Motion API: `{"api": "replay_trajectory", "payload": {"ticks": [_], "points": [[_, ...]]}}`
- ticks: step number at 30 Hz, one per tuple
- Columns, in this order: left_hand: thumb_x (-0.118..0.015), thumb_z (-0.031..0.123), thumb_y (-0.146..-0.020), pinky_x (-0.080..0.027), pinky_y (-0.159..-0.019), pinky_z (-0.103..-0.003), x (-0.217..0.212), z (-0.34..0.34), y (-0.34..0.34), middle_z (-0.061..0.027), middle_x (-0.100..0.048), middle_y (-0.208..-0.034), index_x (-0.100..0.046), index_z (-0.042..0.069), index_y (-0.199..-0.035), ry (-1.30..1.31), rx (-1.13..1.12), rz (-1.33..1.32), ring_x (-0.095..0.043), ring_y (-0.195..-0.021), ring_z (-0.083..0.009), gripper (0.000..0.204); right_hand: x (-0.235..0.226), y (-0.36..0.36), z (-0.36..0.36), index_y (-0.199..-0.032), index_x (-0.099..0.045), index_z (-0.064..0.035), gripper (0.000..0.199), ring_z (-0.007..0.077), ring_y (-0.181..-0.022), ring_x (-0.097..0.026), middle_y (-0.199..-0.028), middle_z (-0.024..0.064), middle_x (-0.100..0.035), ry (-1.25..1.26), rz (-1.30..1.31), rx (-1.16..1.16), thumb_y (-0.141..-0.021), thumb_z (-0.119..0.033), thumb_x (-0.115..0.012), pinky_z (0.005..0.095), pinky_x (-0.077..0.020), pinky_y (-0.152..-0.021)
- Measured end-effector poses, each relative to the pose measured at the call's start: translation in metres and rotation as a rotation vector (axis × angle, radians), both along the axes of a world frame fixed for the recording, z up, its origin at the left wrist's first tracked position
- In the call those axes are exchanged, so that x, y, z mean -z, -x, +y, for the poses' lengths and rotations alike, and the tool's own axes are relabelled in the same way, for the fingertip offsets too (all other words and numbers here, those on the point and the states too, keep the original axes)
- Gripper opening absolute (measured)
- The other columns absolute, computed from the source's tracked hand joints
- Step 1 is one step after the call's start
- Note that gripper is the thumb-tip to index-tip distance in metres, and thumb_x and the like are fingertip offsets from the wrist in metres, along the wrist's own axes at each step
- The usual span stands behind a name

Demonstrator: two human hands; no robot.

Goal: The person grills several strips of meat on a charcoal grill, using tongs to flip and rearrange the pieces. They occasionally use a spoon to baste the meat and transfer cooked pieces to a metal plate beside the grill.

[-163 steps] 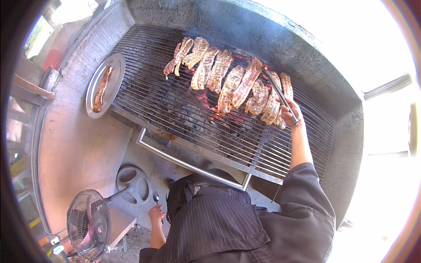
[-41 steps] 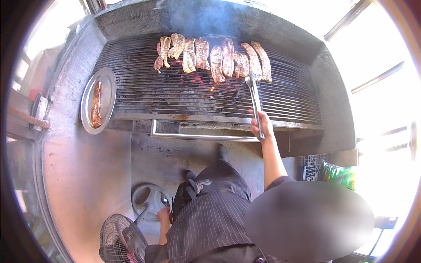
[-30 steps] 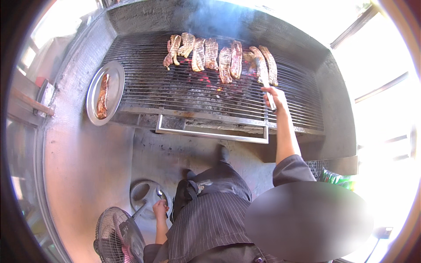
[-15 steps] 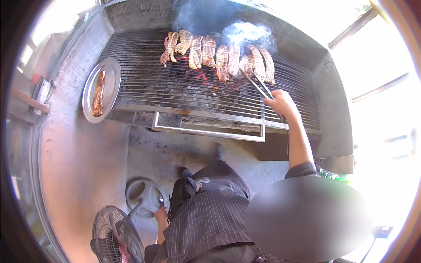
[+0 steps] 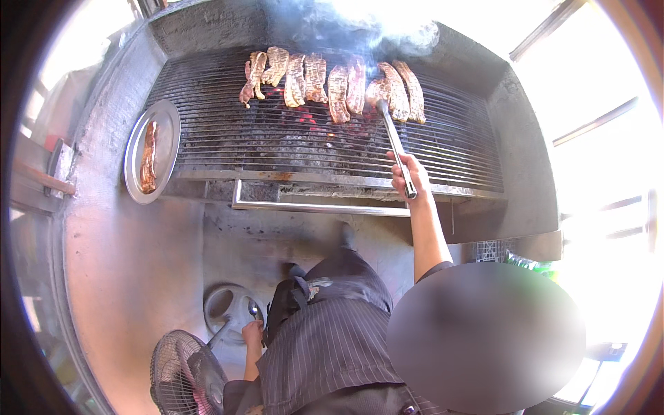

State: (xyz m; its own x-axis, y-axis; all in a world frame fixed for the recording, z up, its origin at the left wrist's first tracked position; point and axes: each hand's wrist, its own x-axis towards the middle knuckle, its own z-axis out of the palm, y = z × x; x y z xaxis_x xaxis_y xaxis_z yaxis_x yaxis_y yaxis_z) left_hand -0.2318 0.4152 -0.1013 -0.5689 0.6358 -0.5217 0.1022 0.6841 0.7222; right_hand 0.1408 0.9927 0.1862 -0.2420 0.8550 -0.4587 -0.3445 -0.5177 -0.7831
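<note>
Nearest to me, low down by my dark pinstriped apron [image 5: 325, 346], my left hand [image 5: 252, 335] hangs beside a round wire-caged electric fan [image 5: 185, 373] and a grey wheel-shaped metal handle [image 5: 232, 312] on the grill's front. The hand seems closed around a small metal piece, though it is too small to tell what it is.

Further out, my right hand [image 5: 408, 174] is wrapped tight around the handle of one pair of long steel tongs [image 5: 394, 142]. The tongs slant up and away across the dark barred grill grate [image 5: 277, 142], and their tips touch a strip of meat near the right end of the row.

To the left, on the concrete ledge, sits one oval metal platter [image 5: 162, 135] with a single browned strip of meat [image 5: 148, 158] lying lengthwise on it.

Farthest away, along the back of the grate, lies a row of long browned meat strips [image 5: 325, 79], about eight of them, side by side and nearly touching. They are reddish brown with charred edges, glistening with fat. Red embers glow under the bars beneath them, and white smoke [image 5: 373, 31] rises from the right half of the row.
</note>
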Motion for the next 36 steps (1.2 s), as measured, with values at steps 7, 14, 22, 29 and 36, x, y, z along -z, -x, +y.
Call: {"api": "replay_trajectory", "payload": {"ticks": [7, 14, 22, 29, 36], "points": [[-0.067, 0.012, -0.083, -0.053, -0.054, -0.031, -0.022, 0.010, -0.007, -0.0091, -0.070, -0.077, -0.076, 0.001, -0.093, 0.146, -0.387, -0.303, -0.067, -0.062, -0.0179, 0.017, 0.006, -0.008, -0.047, -0.132, -0.058, 0.0009, 0.051, 0.0089, -0.041, -0.044, -0.064, 0.0007, -0.054, 0.107, 0.251, -0.047, -0.104, -0.040, -0.049, 0.0246, -0.0362, -0.039], [-0.069, 0.016, -0.085, -0.051, -0.053, -0.033, 0.051, -0.036, -0.010, -0.0086, -0.070, -0.072, -0.079, 0.004, -0.089, -0.279, 0.307, 0.443, -0.063, -0.055, -0.0179, 0.016, 0.070, 0.053, -0.027, -0.133, -0.057, 0.0021, 0.054, 0.0125, -0.046, -0.047, -0.065, 0.0008, -0.052, 0.088, 0.878, 0.037, -0.103, -0.043, -0.051, 0.0295, -0.0361, -0.048], [-0.065, 0.012, -0.086, -0.050, -0.055, -0.033, 0.003, -0.019, -0.009, -0.0091, -0.070, -0.069, -0.080, 0.004, -0.089, 0.072, -0.057, -0.004, -0.061, -0.056, -0.0161, 0.017, 0.052, 0.057, -0.006, -0.124, -0.060, -0.0033, 0.037, 0.0123, -0.043, -0.044, -0.064, -0.0003, -0.050, 0.105, 0.501, 0.088, -0.104, -0.033, -0.047, 0.0283, -0.0344, -0.042], [-0.064, 0.014, -0.085, -0.055, -0.068, -0.032, 0.026, -0.036, -0.005, -0.0073, -0.076, -0.083, -0.080, 0.009, -0.098, 0.280, 0.464, 0.410, -0.070, -0.073, -0.0185, 0.021, 0.031, 0.018, -0.011, -0.126, -0.058, -0.0004, 0.041, 0.0096, -0.042, -0.044, -0.064, 0.0003, -0.052, 0.090, 0.178, 0.074, -0.106, -0.032, -0.042, 0.0259, -0.0343, -0.037], [-0.064, 0.015, -0.086, -0.058, -0.076, -0.037, 0.029, -0.030, -0.005, -0.0077, -0.077, -0.090, -0.080, 0.012, -0.103, 0.242, 0.564, 0.475, -0.074, -0.084, -0.0235, 0.023, 0.007, 0.023, -0.028, -0.120, -0.064, -0.0041, 0.038, 0.0093, -0.041, -0.043, -0.064, 0.0007, -0.053, 0.112, -0.027, 0.070, -0.103, -0.036, -0.052, 0.0252, -0.0359, -0.036]]}}
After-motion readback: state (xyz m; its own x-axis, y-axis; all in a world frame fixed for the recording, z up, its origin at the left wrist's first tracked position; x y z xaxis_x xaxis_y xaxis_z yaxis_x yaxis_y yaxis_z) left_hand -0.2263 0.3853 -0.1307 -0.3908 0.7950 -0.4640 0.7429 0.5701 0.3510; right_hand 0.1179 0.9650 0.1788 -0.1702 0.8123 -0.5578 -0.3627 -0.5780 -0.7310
